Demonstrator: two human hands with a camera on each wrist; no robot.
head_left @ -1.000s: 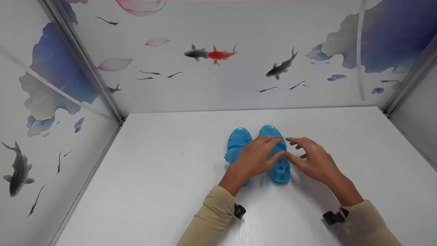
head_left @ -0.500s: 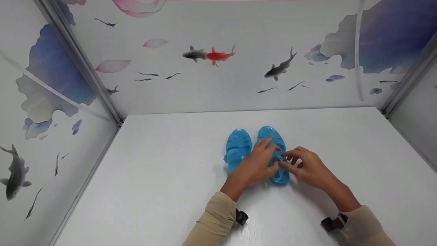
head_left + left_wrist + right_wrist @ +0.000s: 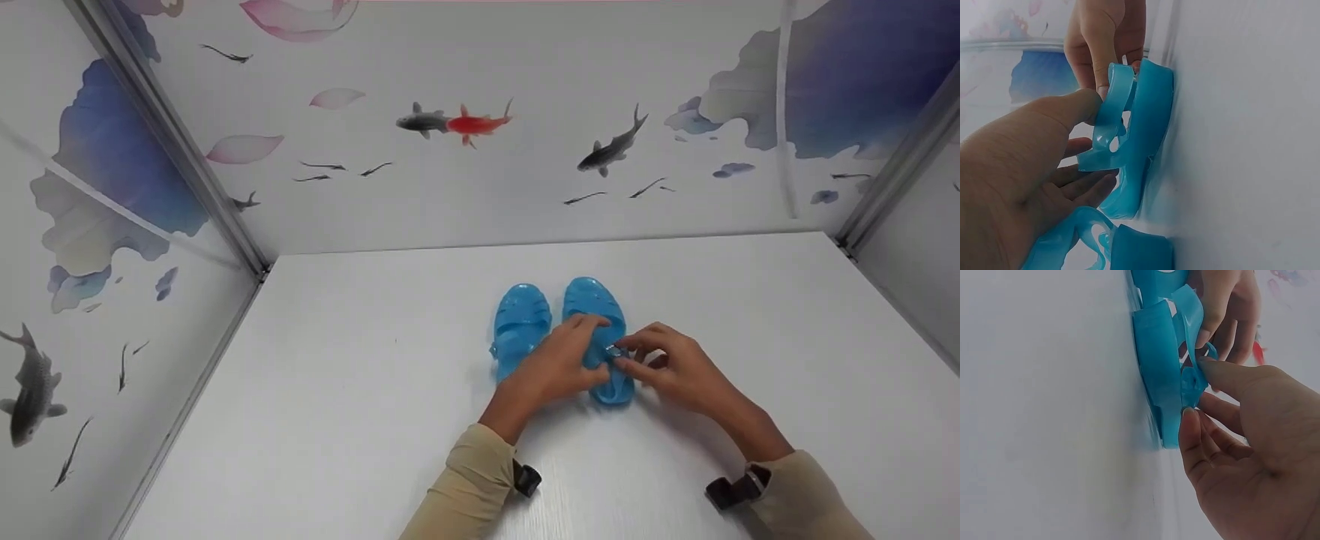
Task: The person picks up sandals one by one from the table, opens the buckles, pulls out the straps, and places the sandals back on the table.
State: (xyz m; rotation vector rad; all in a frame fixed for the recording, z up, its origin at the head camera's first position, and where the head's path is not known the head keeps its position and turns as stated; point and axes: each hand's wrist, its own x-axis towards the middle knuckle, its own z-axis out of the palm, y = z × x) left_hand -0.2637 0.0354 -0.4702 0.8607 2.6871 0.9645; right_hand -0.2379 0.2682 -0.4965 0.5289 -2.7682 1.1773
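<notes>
A pair of blue jelly sandals lies on the white table, toes away from me. My left hand [image 3: 555, 364] reaches over the left sandal [image 3: 521, 304] to the right sandal [image 3: 589, 296]. Its thumb rests against the ankle strap [image 3: 1109, 112] in the left wrist view, with its fingers curved round the sandal's inner side. From the right, my right hand [image 3: 679, 367] pinches the strap end beside the shiny buckle [image 3: 615, 350]. The right wrist view shows its thumb on the strap and its index finger at the sandal's side. My left hand partly hides both sandals.
The white table [image 3: 360, 420] meets a back wall [image 3: 480, 202] printed with fish and petals. A similar printed panel [image 3: 150, 337] stands along the left side, with metal posts at the corners. Black wrist cameras [image 3: 527, 480] sit at both sleeves.
My right hand has moved slightly down and left onto the buckle strap, its fingers closing into a pinch. My left fingers have drawn in round the right sandal, showing more of the left one.
</notes>
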